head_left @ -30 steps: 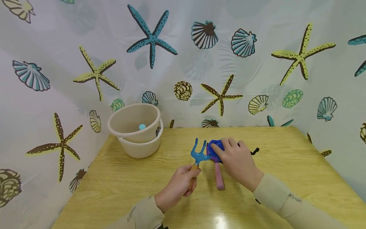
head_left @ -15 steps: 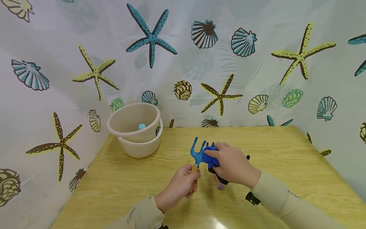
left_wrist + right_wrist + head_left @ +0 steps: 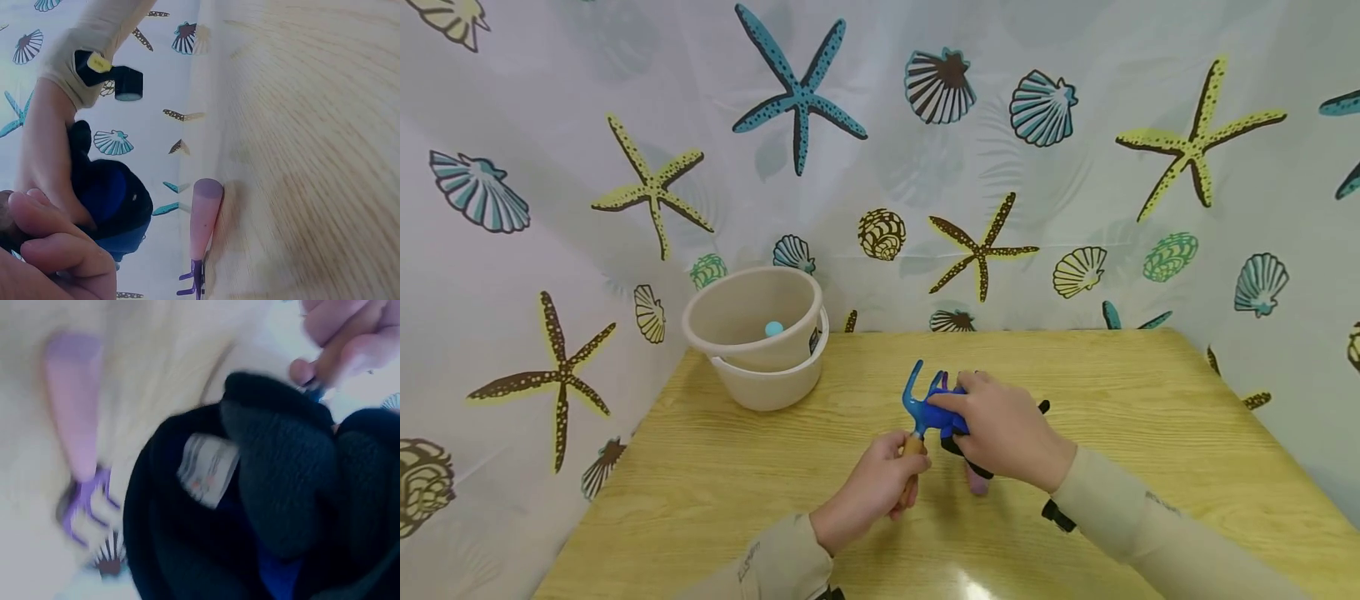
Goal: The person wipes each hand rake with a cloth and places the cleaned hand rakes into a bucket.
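My left hand (image 3: 883, 477) grips the wooden handle of a small garden fork (image 3: 914, 410) with blue tines. My right hand (image 3: 1011, 425) holds a soft blue-and-black fabric thing (image 3: 949, 414) against the fork's head, covering part of the tines. In the right wrist view this black fleecy fabric (image 3: 281, 475) has a white label and rounded flaps; its exact kind cannot be told. A small garden rake with a pink handle (image 3: 206, 219) and purple tines lies on the table, partly behind the right hand in the head view.
A beige bucket (image 3: 741, 358) with a white handle stands at the table's back left, with a light-blue round thing (image 3: 774, 329) visible inside. A curtain (image 3: 880, 167) printed with shells and starfish hangs around the wooden table (image 3: 760, 483).
My right hand has lifted the blue-and-black fabric thing off the pink-handled rake and brought it leftward onto the fork's tines. The left hand has stayed nearly in place.
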A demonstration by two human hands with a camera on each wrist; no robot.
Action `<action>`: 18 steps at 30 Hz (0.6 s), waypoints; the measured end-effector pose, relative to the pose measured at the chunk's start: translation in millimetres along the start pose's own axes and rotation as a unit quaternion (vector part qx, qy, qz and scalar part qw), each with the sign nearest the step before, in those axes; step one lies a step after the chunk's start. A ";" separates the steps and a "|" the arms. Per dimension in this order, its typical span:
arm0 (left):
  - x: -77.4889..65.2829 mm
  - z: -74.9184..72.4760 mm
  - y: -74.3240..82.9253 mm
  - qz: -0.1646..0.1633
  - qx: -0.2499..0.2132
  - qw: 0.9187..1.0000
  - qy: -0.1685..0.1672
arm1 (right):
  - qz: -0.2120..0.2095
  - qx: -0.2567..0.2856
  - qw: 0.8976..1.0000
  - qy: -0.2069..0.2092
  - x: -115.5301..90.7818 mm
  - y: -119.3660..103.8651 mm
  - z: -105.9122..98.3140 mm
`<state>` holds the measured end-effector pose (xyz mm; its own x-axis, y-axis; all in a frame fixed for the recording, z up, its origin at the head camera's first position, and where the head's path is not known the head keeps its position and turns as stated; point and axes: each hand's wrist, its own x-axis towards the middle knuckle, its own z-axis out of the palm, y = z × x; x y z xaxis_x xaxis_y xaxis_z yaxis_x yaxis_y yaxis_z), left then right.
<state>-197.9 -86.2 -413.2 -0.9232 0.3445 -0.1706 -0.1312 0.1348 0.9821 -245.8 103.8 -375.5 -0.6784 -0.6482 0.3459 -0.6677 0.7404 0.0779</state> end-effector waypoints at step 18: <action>-4.5 3.0 6.4 -0.007 -0.029 1.000 0.000 | 0.017 -0.175 0.982 0.064 18.0 14.0 -17.6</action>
<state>-193.5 -84.0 -406.4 -0.9209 0.3438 -0.1837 -0.1642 0.0852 0.9827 -262.0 105.7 -351.7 -0.6398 -0.6102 0.4673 -0.4831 0.7921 0.3730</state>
